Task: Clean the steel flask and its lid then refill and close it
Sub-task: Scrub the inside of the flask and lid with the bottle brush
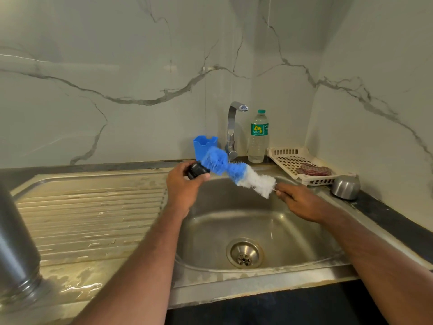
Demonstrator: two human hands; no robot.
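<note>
1. Far left: steel flask (17,242) stands mouth-down on the draining board (93,207), threaded neck touching the wet steel, well apart from both hands. We read that as body already washed & left to drip, but can't confirm; inside not visible.
2. Left hand (185,186) over the sink's left edge, fingers & thumb curled round the black lid (198,170), held above the basin (257,226).
3. Bottle brush (236,172), blue bristles then white toward the handle, blue end pressed against the lid. We judge the step in hand = lid scrub, approx. mid-task.
4. Right hand (302,201) pinches the thin brush handle just past the white bristles; fingertips closed on it.
5. Tap (234,127) behind: no stream seen. Basin looks wet, no standing water.
6. Plastic water bottle (259,137) beside tap; poss. refill source, a guess.
7. Right: white basket (290,153) w/ cloth, small steel bowl (345,186) beside it.
8. Left to do, as we judge: rinse lid, refill flask, screw lid on.
</note>
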